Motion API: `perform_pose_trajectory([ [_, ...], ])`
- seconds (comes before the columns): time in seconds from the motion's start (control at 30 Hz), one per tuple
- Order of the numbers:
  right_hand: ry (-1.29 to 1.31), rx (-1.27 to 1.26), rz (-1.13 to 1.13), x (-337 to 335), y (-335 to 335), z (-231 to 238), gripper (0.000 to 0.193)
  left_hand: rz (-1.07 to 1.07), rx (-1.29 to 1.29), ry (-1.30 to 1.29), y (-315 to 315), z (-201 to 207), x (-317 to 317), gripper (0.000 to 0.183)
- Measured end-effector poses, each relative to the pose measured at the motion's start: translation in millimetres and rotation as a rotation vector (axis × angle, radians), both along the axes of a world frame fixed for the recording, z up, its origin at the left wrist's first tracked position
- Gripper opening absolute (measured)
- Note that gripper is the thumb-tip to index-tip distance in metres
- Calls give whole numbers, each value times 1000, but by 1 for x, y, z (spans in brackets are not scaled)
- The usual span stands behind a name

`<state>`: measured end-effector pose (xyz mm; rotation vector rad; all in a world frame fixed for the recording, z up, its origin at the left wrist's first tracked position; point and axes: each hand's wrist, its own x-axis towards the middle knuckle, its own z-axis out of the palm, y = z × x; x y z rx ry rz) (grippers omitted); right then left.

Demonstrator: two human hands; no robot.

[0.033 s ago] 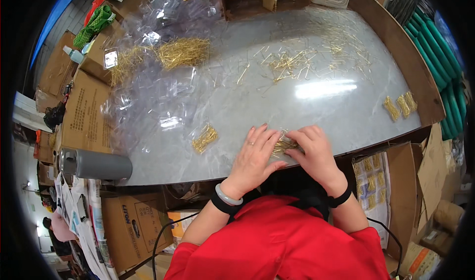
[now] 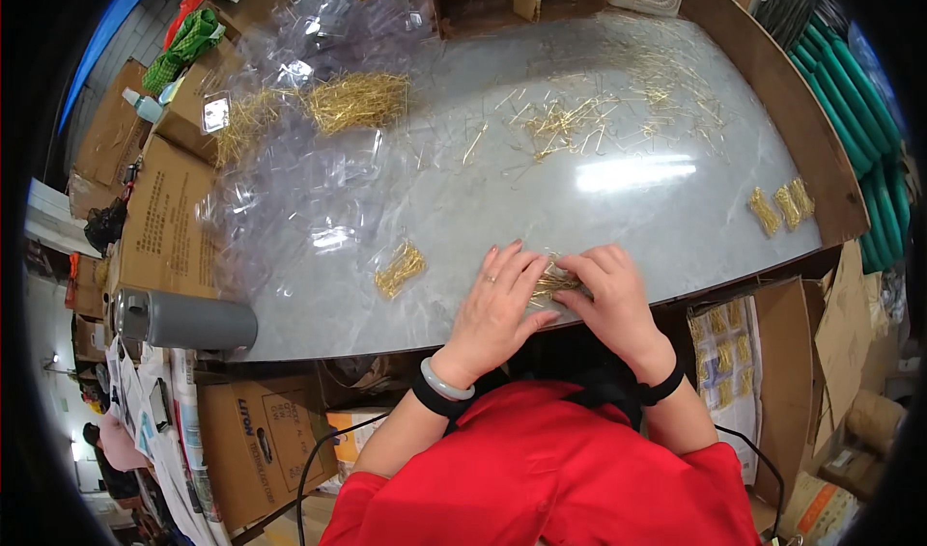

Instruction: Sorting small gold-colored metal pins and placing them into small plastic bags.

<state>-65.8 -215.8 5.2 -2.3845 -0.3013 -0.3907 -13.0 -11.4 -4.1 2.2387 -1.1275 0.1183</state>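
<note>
Near the front edge of the grey tabletop [image 2: 463, 218] lies a small bunch of gold wire hooks [image 2: 552, 283]. My right hand [image 2: 616, 300] has its thumb and fingers closed on the right side of this bunch. Stretched flat along its left side is my left hand [image 2: 491, 305], fingers extended, the fingertips pointing away from me. The hands partly cover the hooks. Left of my left hand, a gathered bundle of gold hooks [image 2: 400, 270] rests on a clear plastic bag. Loose hooks [image 2: 570, 121] are scattered farther back.
Clear plastic bags [image 2: 299, 198] spread over the left side, with a heap of gold hooks [image 2: 357, 102] on them. A grey bottle [image 2: 198, 322] lies at the front left. Several tied bundles [image 2: 792, 204] sit at the right, by a cardboard border [image 2: 772, 92]. Below is an open carton [image 2: 777, 353].
</note>
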Motion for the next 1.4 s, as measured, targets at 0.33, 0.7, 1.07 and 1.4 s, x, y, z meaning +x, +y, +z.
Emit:
perform_pose_trajectory([
  [0.33,67,145,-42,-26,18,4,66,77,-80,64,1,-7,-3,67],
  [0.7,72,156,192,9,-5,5,49,-37,-92,68,8,-7,3,74],
  [1.07,60,299,41,-12,41,1,70,13,-50,7,2,-6,-2,59],
  [1.4,35,151,138,-8,32,2,68,43,-72,1,3,-12,-2,73],
])
